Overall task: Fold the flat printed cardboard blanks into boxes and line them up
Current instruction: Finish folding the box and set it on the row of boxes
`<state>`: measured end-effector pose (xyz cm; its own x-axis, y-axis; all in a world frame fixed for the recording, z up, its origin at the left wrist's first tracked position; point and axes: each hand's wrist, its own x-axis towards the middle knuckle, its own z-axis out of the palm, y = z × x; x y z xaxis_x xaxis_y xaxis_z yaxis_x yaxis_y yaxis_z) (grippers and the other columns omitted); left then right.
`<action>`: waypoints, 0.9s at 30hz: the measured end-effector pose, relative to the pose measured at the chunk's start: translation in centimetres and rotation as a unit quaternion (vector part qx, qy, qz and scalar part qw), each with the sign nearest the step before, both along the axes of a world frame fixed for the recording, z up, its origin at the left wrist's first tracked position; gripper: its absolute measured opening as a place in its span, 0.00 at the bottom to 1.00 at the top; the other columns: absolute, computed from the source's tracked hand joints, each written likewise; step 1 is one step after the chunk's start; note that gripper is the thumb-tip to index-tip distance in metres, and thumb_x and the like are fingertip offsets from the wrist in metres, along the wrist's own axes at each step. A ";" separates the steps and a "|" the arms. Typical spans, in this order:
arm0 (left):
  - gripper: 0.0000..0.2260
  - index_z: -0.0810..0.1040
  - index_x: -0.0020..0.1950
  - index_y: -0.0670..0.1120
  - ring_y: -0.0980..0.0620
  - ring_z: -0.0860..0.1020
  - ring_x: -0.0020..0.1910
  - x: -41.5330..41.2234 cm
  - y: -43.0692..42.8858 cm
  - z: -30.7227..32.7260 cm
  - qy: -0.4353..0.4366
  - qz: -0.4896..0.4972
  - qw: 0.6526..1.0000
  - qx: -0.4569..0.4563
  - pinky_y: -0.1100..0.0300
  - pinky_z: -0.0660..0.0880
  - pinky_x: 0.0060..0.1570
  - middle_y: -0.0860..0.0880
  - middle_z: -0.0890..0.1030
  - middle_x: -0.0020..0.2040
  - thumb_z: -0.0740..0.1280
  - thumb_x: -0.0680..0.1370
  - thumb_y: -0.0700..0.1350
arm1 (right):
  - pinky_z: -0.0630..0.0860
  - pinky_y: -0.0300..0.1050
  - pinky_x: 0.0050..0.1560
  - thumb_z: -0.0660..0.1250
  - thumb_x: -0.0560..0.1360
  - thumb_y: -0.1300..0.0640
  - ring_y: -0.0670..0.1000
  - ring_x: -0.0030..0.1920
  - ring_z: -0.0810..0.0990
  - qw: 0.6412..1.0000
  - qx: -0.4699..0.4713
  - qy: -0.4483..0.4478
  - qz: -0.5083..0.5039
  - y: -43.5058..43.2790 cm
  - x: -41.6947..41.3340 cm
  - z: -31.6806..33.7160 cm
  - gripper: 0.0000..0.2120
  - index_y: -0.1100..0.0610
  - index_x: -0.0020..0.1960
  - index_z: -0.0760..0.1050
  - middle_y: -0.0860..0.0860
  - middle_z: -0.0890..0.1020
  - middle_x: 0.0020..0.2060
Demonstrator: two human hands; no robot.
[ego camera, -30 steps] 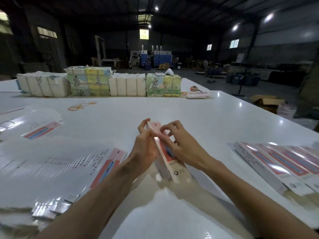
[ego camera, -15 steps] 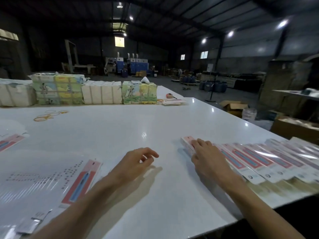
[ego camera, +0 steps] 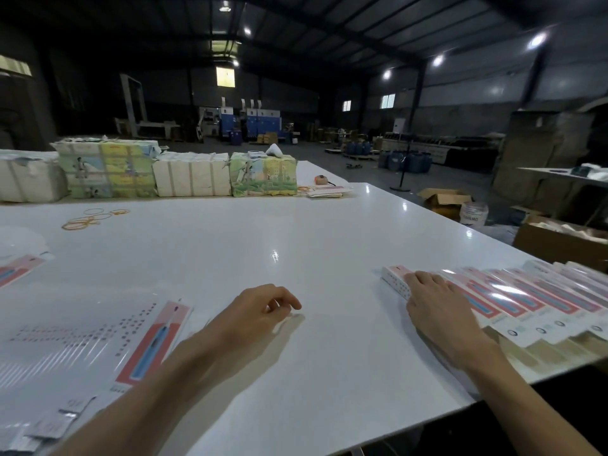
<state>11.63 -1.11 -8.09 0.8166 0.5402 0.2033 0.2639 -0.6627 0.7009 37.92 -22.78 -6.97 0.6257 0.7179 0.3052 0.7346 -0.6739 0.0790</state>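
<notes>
Since a second ago the folded box [ego camera: 394, 278] has left your two hands at the middle of the table [ego camera: 296, 232] and now lies near the right edge, at the left end of the row of boxes [ego camera: 533, 296], just beside its neighbour. Your right hand [ego camera: 437, 302] lies flat on top of it, fingers straight and close together and pressing down, so the box's far end and left side show past your fingertips while the rest sits under your palm. Your left hand [ego camera: 260, 307] has let go and is low over the table near the front edge, well apart from the box, its fingers loosely curled and holding nothing. Flat printed blanks [ego camera: 151, 343] are spread toward the front left corner, beside your left forearm. Wrapped bundles [ego camera: 192, 174] stand in a line along the far edge, and rubber bands [ego camera: 88, 218] lie in front of them.
</notes>
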 end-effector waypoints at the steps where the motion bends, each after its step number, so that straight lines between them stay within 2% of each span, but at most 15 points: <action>1: 0.09 0.84 0.55 0.64 0.60 0.79 0.40 0.0 0.0 0.0 0.000 0.000 1.000 0.000 0.57 0.79 0.50 0.59 0.81 0.49 0.66 0.82 0.51 | 0.67 0.54 0.77 0.65 0.84 0.53 0.52 0.73 0.73 1.000 -0.001 -0.002 0.008 0.4 -0.3 0.4 0.25 0.50 0.77 0.62 0.49 0.70 0.75; 4: 0.09 0.84 0.54 0.62 0.60 0.79 0.39 0.0 -0.4 0.0 -0.011 0.002 1.000 -0.007 0.59 0.79 0.47 0.58 0.81 0.49 0.66 0.82 0.50 | 0.67 0.54 0.77 0.63 0.85 0.51 0.54 0.73 0.71 0.998 0.025 0.000 0.062 3.2 -2.0 2.3 0.23 0.52 0.78 0.64 0.51 0.69 0.77; 6: 0.10 0.84 0.53 0.62 0.60 0.80 0.39 0.2 -0.6 0.2 -0.010 0.009 1.000 -0.005 0.62 0.78 0.44 0.57 0.82 0.48 0.65 0.83 0.49 | 0.74 0.53 0.69 0.61 0.86 0.50 0.54 0.68 0.76 0.992 0.053 0.006 0.116 6.0 -3.8 3.5 0.19 0.53 0.75 0.69 0.51 0.74 0.73; 9: 0.12 0.85 0.52 0.60 0.60 0.81 0.44 0.1 -0.5 1.0 0.010 0.023 0.999 0.041 0.60 0.80 0.49 0.57 0.82 0.48 0.65 0.84 0.45 | 0.81 0.48 0.51 0.61 0.85 0.52 0.53 0.52 0.82 0.974 0.099 -0.009 0.204 10.9 -7.0 4.3 0.12 0.54 0.64 0.76 0.51 0.83 0.56; 12: 0.11 0.84 0.53 0.56 0.57 0.80 0.48 -0.3 -0.2 1.9 0.052 0.069 0.989 0.118 0.57 0.78 0.53 0.57 0.82 0.49 0.64 0.84 0.43 | 0.75 0.45 0.38 0.60 0.85 0.53 0.53 0.39 0.80 0.963 0.111 0.006 0.246 14.7 -9.5 3.5 0.09 0.54 0.53 0.77 0.50 0.83 0.42; 14: 0.08 0.81 0.56 0.56 0.54 0.80 0.50 -0.7 0.1 2.6 0.121 0.139 0.966 0.182 0.56 0.75 0.50 0.56 0.82 0.52 0.63 0.84 0.45 | 0.75 0.50 0.38 0.58 0.83 0.54 0.55 0.38 0.79 0.962 0.110 0.034 0.248 15.9 -10.2 2.0 0.09 0.55 0.49 0.74 0.50 0.81 0.39; 16: 0.09 0.77 0.61 0.53 0.49 0.80 0.54 -1.3 0.5 3.3 0.187 0.215 0.929 0.235 0.55 0.72 0.49 0.52 0.81 0.56 0.62 0.83 0.46 | 0.78 0.53 0.44 0.57 0.82 0.55 0.57 0.41 0.79 0.960 0.107 0.079 0.245 16.3 -10.2 0.5 0.08 0.55 0.50 0.74 0.50 0.82 0.40; 19: 0.11 0.74 0.66 0.48 0.46 0.78 0.58 -2.9 1.6 4.5 0.260 0.292 0.880 0.268 0.52 0.74 0.56 0.48 0.79 0.61 0.62 0.84 0.49 | 0.78 0.52 0.47 0.58 0.82 0.55 0.57 0.43 0.81 0.954 0.114 0.125 0.249 16.7 -9.5 -0.6 0.08 0.54 0.50 0.76 0.49 0.83 0.41; 21: 0.19 0.72 0.68 0.47 0.44 0.76 0.64 -3.9 2.1 5.1 0.330 0.331 0.846 0.256 0.51 0.72 0.61 0.45 0.77 0.65 0.64 0.84 0.58 | 0.79 0.51 0.47 0.59 0.81 0.55 0.56 0.42 0.80 0.947 0.136 0.147 0.250 16.8 -9.3 -0.7 0.08 0.52 0.49 0.76 0.48 0.83 0.39; 24: 0.32 0.73 0.68 0.45 0.44 0.74 0.65 -4.8 2.3 5.7 0.404 0.375 0.804 0.221 0.50 0.72 0.62 0.44 0.76 0.66 0.70 0.76 0.69 | 0.79 0.50 0.46 0.59 0.81 0.55 0.52 0.41 0.81 0.935 0.157 0.184 0.258 16.7 -9.3 -0.6 0.08 0.50 0.49 0.78 0.46 0.84 0.38; 27: 0.31 0.77 0.60 0.46 0.47 0.76 0.57 -5.2 2.5 6.1 0.440 0.376 0.792 0.192 0.54 0.72 0.55 0.46 0.79 0.58 0.71 0.73 0.71 | 0.78 0.48 0.47 0.60 0.81 0.55 0.51 0.41 0.81 0.927 0.164 0.207 0.267 16.7 -9.5 -0.5 0.08 0.50 0.50 0.78 0.45 0.85 0.38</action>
